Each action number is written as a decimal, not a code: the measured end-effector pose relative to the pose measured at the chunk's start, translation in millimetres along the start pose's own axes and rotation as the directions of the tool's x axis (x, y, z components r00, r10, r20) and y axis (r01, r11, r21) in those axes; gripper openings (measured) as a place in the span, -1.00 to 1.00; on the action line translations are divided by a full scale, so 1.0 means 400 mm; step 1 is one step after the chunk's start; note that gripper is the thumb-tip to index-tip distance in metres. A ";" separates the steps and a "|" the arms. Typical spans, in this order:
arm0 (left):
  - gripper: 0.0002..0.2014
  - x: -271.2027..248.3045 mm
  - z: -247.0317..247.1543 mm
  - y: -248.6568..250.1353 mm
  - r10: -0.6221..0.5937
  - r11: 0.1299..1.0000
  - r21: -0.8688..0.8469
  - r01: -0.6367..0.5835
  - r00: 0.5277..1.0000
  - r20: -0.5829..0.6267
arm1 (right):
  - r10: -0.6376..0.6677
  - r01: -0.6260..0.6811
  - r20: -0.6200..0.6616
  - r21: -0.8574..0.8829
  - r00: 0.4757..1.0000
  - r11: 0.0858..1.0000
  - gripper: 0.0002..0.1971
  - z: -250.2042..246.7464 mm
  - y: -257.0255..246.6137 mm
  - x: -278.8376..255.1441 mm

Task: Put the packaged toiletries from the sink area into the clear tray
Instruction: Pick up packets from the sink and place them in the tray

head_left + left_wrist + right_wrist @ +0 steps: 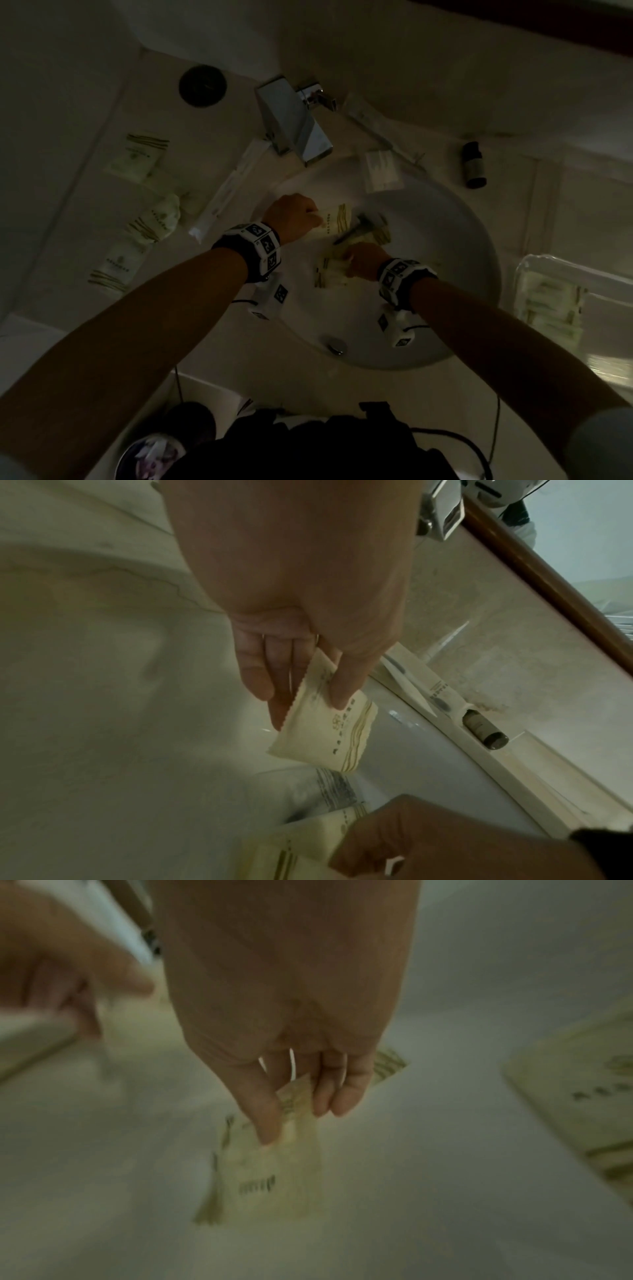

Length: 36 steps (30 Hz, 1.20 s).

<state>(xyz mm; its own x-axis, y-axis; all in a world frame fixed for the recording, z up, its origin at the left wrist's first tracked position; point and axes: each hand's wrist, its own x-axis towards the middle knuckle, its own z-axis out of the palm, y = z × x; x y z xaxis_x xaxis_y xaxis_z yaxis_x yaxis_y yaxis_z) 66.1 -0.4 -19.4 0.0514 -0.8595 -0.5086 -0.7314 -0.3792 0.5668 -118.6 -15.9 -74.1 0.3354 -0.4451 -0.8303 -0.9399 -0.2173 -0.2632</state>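
- Over the sink (455,240), our left hand (291,217) pinches a cream packet (329,731).
- Our right hand (364,260) pinches another packet (270,1175).
- The clear tray (534,270), on the surface at right, holds packets.

Packet (325,729) pinched in the left grip (294,631): cream, olive wavy stripes along one edge, dark lettering. Packet (270,1172) in the right grip (294,1047): cream, dark barcode, olive edge marks. Basin (455,240) below both: white. Bottle (474,164) beyond: dark.
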 end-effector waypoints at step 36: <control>-0.63 -0.115 0.136 0.285 0.112 0.972 -0.211 -0.102 0.993 0.033 | 0.142 0.267 -0.533 0.616 0.834 0.741 -0.84 -0.082 0.211 -0.379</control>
<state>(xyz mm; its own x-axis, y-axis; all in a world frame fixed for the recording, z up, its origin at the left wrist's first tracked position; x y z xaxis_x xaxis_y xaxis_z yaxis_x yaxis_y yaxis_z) -56.4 14.4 33.2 -0.0534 -0.8845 -0.4635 -0.5731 -0.3529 0.7396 -246.6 4.8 45.7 0.1798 -0.8650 -0.4685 -0.6462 0.2553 -0.7192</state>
